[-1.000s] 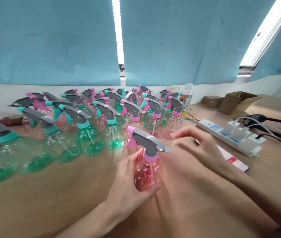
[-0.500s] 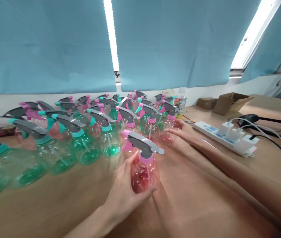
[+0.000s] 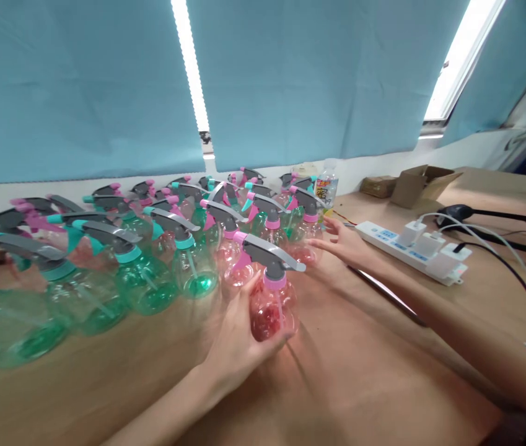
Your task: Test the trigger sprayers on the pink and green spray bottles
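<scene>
My left hand (image 3: pixel 239 337) is wrapped round the lower body of a pink spray bottle (image 3: pixel 272 310), which stands upright at the front of the group with its grey and pink spray head facing left. Farther back, my right hand (image 3: pixel 344 243) has its fingers spread beside another pink spray bottle (image 3: pixel 303 246); whether the fingertips touch it is hard to tell. A green spray bottle (image 3: pixel 194 272) stands left of the front pink one, among several green and pink bottles in rows.
A white power strip (image 3: pixel 406 251) with plugs and cables lies on the table (image 3: pixel 350 371) at the right. Behind it are an open cardboard box (image 3: pixel 418 187) and a black object (image 3: pixel 499 226). A labelled clear bottle (image 3: pixel 326 184) stands by the wall.
The pink bottle in my left hand appears slightly farther back, nearer the rows. My right hand's fingers are spread a little wider. The whole view has shifted slightly.
</scene>
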{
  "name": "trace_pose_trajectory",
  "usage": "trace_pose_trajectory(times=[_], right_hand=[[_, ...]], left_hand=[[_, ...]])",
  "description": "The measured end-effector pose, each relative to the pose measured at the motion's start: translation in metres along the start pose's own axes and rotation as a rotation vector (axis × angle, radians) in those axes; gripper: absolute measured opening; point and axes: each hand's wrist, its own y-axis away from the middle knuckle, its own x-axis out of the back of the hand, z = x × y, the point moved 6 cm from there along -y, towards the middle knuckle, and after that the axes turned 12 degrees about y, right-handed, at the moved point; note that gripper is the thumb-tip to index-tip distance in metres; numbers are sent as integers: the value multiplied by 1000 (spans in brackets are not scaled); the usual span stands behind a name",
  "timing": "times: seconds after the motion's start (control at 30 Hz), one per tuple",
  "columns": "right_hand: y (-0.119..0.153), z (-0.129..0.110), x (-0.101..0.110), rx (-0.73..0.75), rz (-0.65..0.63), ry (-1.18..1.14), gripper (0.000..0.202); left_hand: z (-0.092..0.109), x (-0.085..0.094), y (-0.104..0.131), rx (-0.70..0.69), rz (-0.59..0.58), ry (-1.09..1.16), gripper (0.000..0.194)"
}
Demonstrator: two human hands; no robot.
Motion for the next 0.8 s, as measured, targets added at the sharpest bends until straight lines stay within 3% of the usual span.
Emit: trace_pose_trajectory(times=[0.07,0.13,0.27,0.37,0.53,0.8], right_hand=[[16,-9,11,-31,7,-6,74],[34,-26,19,-17,-18,-42,56],[65,-73,9,103,-356,-285,44],[70,-101,-3,178,-493,-422,62],[59,-123,-26,205,-569,-628,66],[54,-152,-30,395,-475,-600,34]], left_hand=[[0,-1,-2,-3,-4,12,83],[0,-3,-4,3,-10,29,84],[-2,-5,-7,30,-18,74,84],[-3,-6,-8,46,-19,81,84],[-1,-6,-8,49,-62,116,77],[8,-4,-1,12,-106,120,90]])
